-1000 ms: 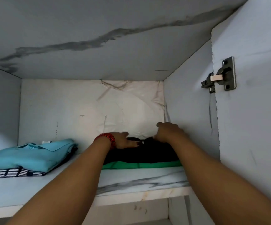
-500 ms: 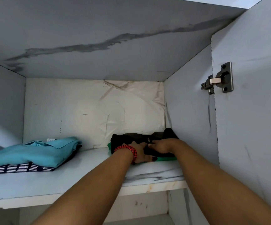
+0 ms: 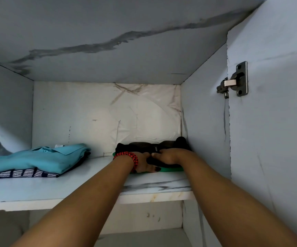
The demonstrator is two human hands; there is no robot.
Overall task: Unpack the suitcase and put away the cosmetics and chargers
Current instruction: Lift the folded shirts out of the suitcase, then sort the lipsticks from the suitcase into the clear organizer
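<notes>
**Both hands on the black garment, right rear of the shelf**

I see the left hand (image 3: pixel 145 164), red braided band at the wrist, and the right hand (image 3: pixel 167 155) laid flat, fingers extended and together, on the folded black garment (image 3: pixel 144 147). It lies on a folded green garment (image 3: pixel 172 169) on the white marble-patterned shelf (image 3: pixel 73 189), against the right cabinet wall (image 3: pixel 204 122). A folded light-blue polo shirt (image 3: pixel 37 157) lies well apart at left. No suitcase, cosmetics or chargers in view.
</notes>
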